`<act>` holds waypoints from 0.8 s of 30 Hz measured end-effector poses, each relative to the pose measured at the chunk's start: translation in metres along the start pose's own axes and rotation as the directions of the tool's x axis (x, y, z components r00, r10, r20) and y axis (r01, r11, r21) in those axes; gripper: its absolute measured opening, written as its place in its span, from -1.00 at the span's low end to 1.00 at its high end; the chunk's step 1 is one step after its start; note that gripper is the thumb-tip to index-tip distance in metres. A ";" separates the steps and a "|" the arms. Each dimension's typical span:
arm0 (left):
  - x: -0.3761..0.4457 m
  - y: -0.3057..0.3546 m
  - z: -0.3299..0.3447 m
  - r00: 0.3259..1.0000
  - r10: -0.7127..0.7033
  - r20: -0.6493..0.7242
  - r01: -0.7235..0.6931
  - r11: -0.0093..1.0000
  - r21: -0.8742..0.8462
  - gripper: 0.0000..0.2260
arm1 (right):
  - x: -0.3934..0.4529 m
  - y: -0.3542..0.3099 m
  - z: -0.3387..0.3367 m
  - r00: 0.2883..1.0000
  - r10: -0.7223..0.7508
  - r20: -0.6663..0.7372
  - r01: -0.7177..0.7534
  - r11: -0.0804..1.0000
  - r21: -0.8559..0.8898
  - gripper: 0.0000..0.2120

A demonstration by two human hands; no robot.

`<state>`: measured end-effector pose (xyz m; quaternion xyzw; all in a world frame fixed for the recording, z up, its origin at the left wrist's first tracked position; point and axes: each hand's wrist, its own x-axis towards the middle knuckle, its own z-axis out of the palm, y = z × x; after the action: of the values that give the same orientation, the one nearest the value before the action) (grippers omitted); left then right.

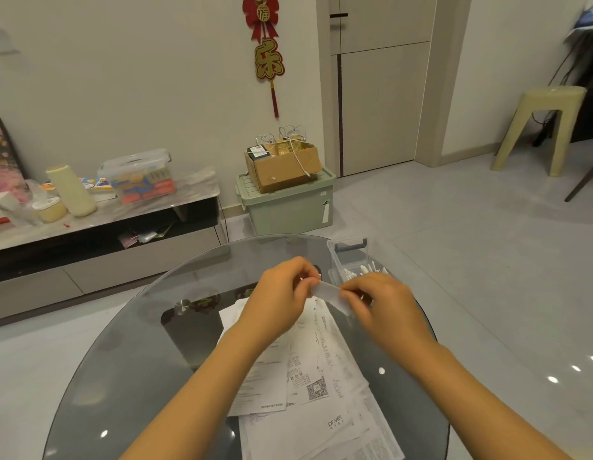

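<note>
Both hands pinch a small white paper strip above the glass table.

The strip (330, 294) is narrow, pale, slightly creased and blurred, slanting down to the right. The left hand (281, 293) pinches its upper end, the right hand (381, 303) its lower end, over loose printed papers (321, 386) on the round glass table (129, 360).
</note>
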<state>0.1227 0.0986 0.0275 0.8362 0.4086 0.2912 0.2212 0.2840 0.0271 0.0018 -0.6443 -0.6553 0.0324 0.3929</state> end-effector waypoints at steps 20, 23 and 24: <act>0.063 0.030 0.081 0.897 0.290 0.334 -0.363 0.914 0.181 -0.55 | 0.026 0.049 -0.030 0.887 0.396 -0.238 -0.401 0.916 0.032 -0.91; 0.070 0.026 0.089 0.861 0.326 0.390 -0.438 0.864 0.246 -0.38 | 0.028 0.051 -0.028 0.879 0.416 -0.231 -0.432 0.902 -0.019 -0.91; 0.071 0.025 0.090 0.858 0.330 0.394 -0.449 0.854 0.263 -0.36 | 0.029 0.051 -0.027 0.878 0.418 -0.232 -0.437 0.898 -0.039 -0.91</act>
<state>0.2322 0.1306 -0.0015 0.9647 0.2289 0.1079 0.0724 0.3453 0.0482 0.0062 -0.7897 -0.4504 0.0179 0.4162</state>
